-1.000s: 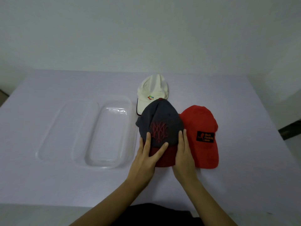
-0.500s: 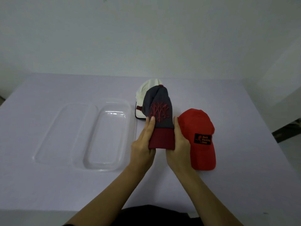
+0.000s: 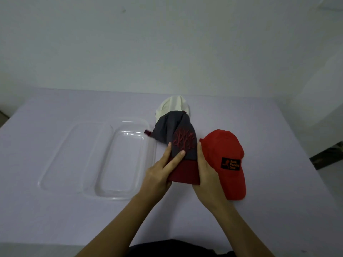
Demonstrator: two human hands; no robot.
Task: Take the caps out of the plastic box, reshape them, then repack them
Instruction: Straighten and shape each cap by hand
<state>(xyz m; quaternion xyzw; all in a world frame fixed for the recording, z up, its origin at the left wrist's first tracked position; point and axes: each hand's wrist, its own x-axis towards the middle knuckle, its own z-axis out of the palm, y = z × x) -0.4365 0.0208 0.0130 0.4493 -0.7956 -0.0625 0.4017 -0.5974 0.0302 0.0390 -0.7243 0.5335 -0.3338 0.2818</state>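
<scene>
A dark grey cap (image 3: 176,134) with a maroon brim and red embroidery is lifted off the table, crown tilted toward the left. My left hand (image 3: 161,171) grips its brim from the left, thumb on top. My right hand (image 3: 206,173) grips the brim's right side. A red cap (image 3: 226,160) with a black patch lies flat just right of my right hand. A white cap (image 3: 174,106) lies behind, partly hidden by the grey cap. The clear plastic box (image 3: 118,193) sits empty to the left.
A clear lid (image 3: 61,154) lies beside the box on its left. Everything rests on a pale lilac table (image 3: 278,210). A white wall rises behind, and the table's right edge drops to a dark floor.
Both hands picked the grey cap up from the table by its brim and raised it. Its crown has now tipped toward the left, over the box's corner.
</scene>
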